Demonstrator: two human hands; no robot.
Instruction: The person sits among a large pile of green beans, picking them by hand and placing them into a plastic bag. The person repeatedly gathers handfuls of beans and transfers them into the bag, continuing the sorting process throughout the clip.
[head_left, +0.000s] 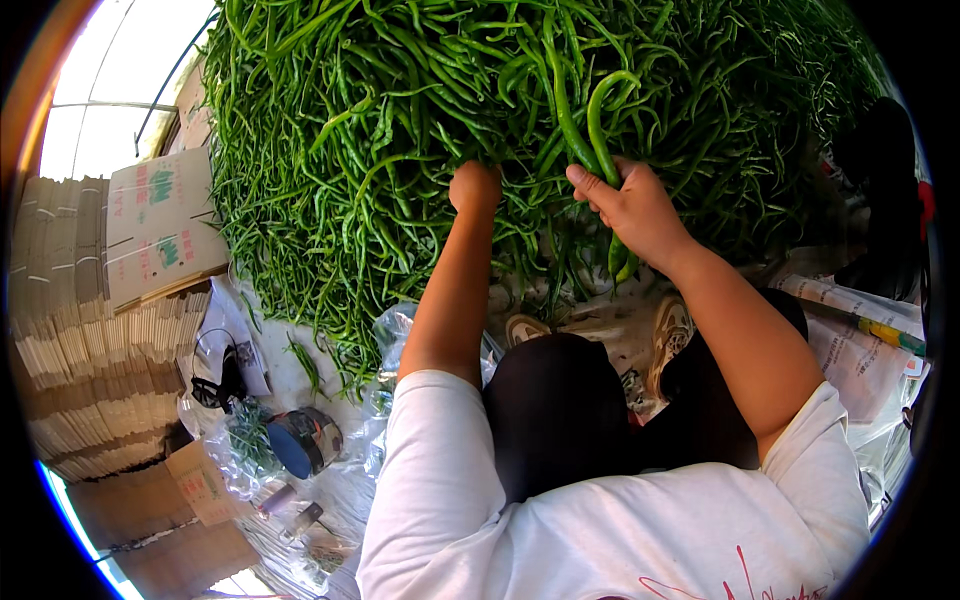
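Observation:
A large heap of long green chili peppers (360, 142) rises in front of me and fills the upper middle of the view. My right hand (626, 206) is closed around a few long peppers (596, 127), their curved ends sticking up past the thumb and their other ends hanging below the fist. My left hand (475, 186) reaches into the front of the heap. Its fingertips are hidden among the peppers, so whether it grips any is unclear.
Flattened cardboard cartons (105, 330) are stacked at the left, with a printed carton (165, 217) against them. A clear plastic bag (244, 450) and a round stool-like object (304, 442) lie on the floor sheet. Printed plastic packaging (855, 352) is at the right.

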